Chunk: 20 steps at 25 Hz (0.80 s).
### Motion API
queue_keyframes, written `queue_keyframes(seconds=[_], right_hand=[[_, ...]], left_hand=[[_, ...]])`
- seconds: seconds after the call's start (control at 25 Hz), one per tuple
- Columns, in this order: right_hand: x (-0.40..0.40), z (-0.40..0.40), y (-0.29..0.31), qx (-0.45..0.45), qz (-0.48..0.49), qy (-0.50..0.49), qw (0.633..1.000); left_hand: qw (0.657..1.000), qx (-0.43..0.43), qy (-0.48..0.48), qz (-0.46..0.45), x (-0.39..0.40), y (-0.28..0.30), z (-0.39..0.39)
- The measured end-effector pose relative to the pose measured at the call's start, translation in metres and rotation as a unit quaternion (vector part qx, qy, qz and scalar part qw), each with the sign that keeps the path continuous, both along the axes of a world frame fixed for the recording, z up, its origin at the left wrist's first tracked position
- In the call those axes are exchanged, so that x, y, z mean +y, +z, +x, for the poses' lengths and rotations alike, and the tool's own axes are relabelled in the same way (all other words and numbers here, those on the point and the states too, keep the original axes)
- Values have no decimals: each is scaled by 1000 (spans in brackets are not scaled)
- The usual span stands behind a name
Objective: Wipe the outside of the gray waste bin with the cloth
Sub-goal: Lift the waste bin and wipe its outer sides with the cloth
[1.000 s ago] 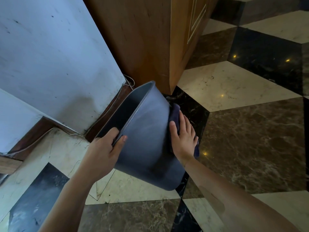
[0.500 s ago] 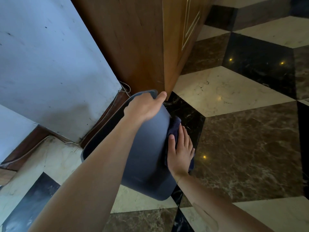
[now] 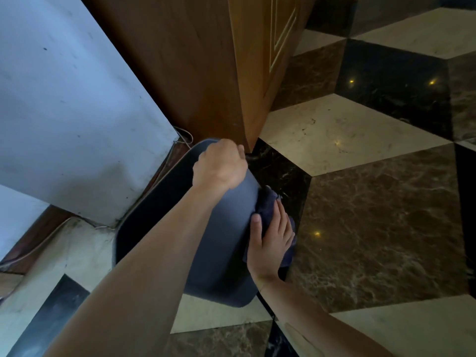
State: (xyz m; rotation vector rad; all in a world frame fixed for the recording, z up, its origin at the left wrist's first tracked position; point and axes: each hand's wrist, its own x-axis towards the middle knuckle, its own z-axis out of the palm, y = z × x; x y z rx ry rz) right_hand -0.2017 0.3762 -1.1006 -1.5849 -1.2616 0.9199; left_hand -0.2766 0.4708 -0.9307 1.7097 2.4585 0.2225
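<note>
1. Nearest: right hand [image 3: 270, 243] flat on the cloth [image 3: 268, 206], fingers spread slightly and pressing it against the right outer wall of the bin [image 3: 231, 228]; thumb lying on the bare bin wall just beside the cloth edge. Not gripping, only pressing.
2. Cloth: dark, soft, bunched above the fingertips and hanging below the palm; likely to slip or fold under a light press, so best kept under a flat, firm palm.
3. Bin: gray, tilted, base toward the camera, open mouth facing up and left; whether the base rests on the floor [image 3: 373, 215] cannot be told. Looks light, with stiff, smooth plastic walls, probably slippery to hold by the wall, so the rim is the sound place to grip.
4. Farther: left hand [image 3: 221, 166] curled over the far rim, fingers closed around the edge, steadying the bin against the wiping push, near the corner of the wooden cabinet [image 3: 206, 73].
5. Compared with a second ago: left hand gone from the near rim to the far rim, forearm now crossing over the bin mouth; right hand and cloth much where they were on the same side.
</note>
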Motion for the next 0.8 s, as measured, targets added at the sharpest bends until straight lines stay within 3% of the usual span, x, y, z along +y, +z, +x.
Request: queue_keyframes(seconds=[0.24,0.36,0.48,0.56,0.64,0.8], right_hand=[[32,14,46,131,-18,-89,987],[38,31,70,282,-39,-61,957],[25,36,90,333,-12,-34,942],[11,32,99,312,30,-16,949],[-3,19,111,257,90,17,962],[-26,-13,125,78,182,93,976]], left_hand=[[978,-30,-113,171,-53,29,-23],[978,-64,-133,144,-83,26,-38],[973,-168,-107,117,-113,22,-60],[967,-214,-98,100,-128,25,-64],[970,-198,-109,85,-135,30,-57],[978,-176,-89,65,-135,34,-35]])
